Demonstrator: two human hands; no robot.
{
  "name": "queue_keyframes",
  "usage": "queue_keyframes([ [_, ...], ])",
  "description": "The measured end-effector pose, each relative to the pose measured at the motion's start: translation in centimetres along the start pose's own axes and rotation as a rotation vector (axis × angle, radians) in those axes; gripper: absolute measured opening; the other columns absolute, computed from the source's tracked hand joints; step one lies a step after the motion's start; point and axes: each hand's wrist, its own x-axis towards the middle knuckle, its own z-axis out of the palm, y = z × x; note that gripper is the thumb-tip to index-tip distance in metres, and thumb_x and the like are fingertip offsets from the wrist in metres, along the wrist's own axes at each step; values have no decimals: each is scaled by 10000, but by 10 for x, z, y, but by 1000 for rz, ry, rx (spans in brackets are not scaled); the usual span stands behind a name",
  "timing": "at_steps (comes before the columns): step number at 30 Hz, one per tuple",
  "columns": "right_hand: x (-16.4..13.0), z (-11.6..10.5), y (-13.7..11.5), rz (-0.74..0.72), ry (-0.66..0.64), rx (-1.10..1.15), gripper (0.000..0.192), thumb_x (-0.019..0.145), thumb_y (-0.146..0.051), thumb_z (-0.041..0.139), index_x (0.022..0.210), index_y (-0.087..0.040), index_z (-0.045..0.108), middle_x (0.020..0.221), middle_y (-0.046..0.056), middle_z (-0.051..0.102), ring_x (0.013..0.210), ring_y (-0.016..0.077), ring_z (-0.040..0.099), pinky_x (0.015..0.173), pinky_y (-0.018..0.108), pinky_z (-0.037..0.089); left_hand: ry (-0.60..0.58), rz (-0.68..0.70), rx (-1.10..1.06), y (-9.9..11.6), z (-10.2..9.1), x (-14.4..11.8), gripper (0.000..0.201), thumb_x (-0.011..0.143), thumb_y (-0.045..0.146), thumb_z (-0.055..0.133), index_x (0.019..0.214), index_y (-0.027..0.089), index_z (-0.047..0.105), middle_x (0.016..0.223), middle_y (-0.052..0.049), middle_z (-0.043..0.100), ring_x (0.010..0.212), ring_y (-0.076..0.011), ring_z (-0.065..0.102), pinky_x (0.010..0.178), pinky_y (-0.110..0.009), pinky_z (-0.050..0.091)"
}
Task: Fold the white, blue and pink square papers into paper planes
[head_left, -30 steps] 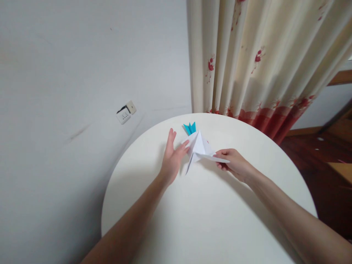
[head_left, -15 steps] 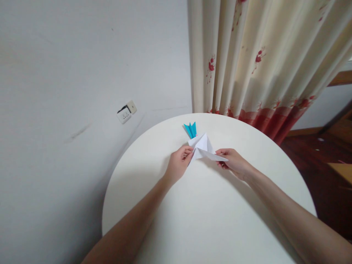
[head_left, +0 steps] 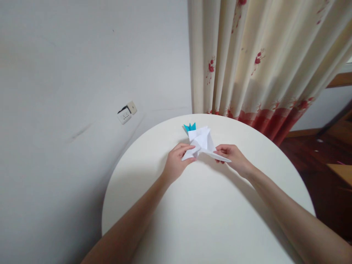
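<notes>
A sheet of white paper (head_left: 202, 139), creased and partly folded with raised points, is held just over the far part of the round table. My left hand (head_left: 176, 159) pinches its left corner between thumb and fingers. On the other side, my right hand (head_left: 229, 157) grips the right flap, which slants down toward me; some of those fingertips are hidden behind the paper. Just beyond the sheet lies a blue folded-paper piece (head_left: 190, 127) with pointed tips, its lower part covered by the white paper.
The round white table (head_left: 203, 220) fills the middle of the view. Behind it hangs a cream curtain (head_left: 247, 66) with red flowers. A white wall (head_left: 82, 66) with a socket (head_left: 124, 116) stands at the left. Dark red floor (head_left: 299, 154) shows at the right.
The white paper has opened out more and now covers more of the blue piece. My left hand's fingers have spread further along its left corner. My right hand has barely moved.
</notes>
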Motion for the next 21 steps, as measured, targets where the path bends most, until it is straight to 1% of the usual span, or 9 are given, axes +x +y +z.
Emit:
queue_keyframes([
  [3, -1, -6, -2, 24, -25, 69, 386, 686, -503, 779, 797, -155, 656, 670, 26, 672, 581, 126, 564, 554, 239, 394, -5, -6, -28, 4, -4, 0, 332, 739, 230, 793, 1065, 194, 743, 1093, -113, 663, 1031, -220, 619, 898, -316, 483],
  [5, -4, -9, -7, 63, -87, 143, 363, 689, -439, 795, 888, -165, 666, 795, 38, 710, 670, 145, 621, 611, 245, 441, -23, -17, -6, 8, -6, 0, 302, 765, 238, 773, 1062, 192, 748, 1080, -110, 688, 1020, -218, 632, 903, -314, 486],
  [7, -7, -10, -11, 116, -158, 204, 404, 702, -389, 794, 1025, -185, 661, 945, 56, 729, 767, 171, 664, 663, 256, 481, -60, -13, 39, 12, -8, -1, 294, 787, 230, 755, 1078, 198, 747, 1064, -98, 706, 987, -207, 647, 880, -298, 494],
  [9, -9, -9, -13, 163, -200, 252, 471, 713, -356, 788, 1131, -205, 635, 1060, 74, 726, 845, 193, 688, 707, 273, 514, -109, 15, 78, 15, -8, -2, 284, 802, 216, 740, 1085, 205, 748, 1033, -87, 718, 942, -193, 659, 840, -279, 500],
  [11, -9, -6, -11, 196, -193, 297, 482, 704, -326, 796, 1142, -211, 631, 1085, 77, 727, 865, 199, 698, 721, 278, 531, -121, 50, 107, 16, -6, -2, 255, 822, 211, 718, 1075, 208, 753, 994, -79, 724, 897, -181, 665, 798, -265, 503],
  [13, -6, -2, -6, 209, -164, 333, 434, 685, -301, 814, 1075, -194, 657, 1035, 74, 741, 828, 190, 701, 706, 268, 533, -76, 88, 143, 16, -3, -3, 213, 847, 208, 688, 1047, 212, 762, 947, -73, 725, 852, -169, 665, 755, -256, 503],
  [16, -2, 4, 4, 180, -87, 361, 369, 654, -305, 840, 953, -145, 695, 922, 81, 751, 750, 179, 688, 677, 262, 518, 66, 147, 207, 15, 3, -4, 180, 879, 195, 645, 1007, 219, 769, 901, -61, 719, 822, -157, 660, 738, -258, 506],
  [19, 0, 9, 11, 117, 38, 367, 390, 613, -337, 861, 905, -121, 718, 860, 78, 749, 712, 185, 673, 662, 278, 502, 219, 212, 248, 14, 5, -5, 142, 878, 203, 646, 944, 224, 770, 987, -66, 696, 912, -169, 653, 814, -293, 520],
  [21, 0, 11, 14, 86, 100, 372, 398, 590, -344, 866, 889, -118, 732, 826, 71, 746, 696, 189, 667, 645, 280, 491, 290, 265, 277, 15, 5, -5, 110, 864, 210, 664, 906, 223, 764, 1023, -65, 670, 946, -173, 641, 835, -310, 522],
])
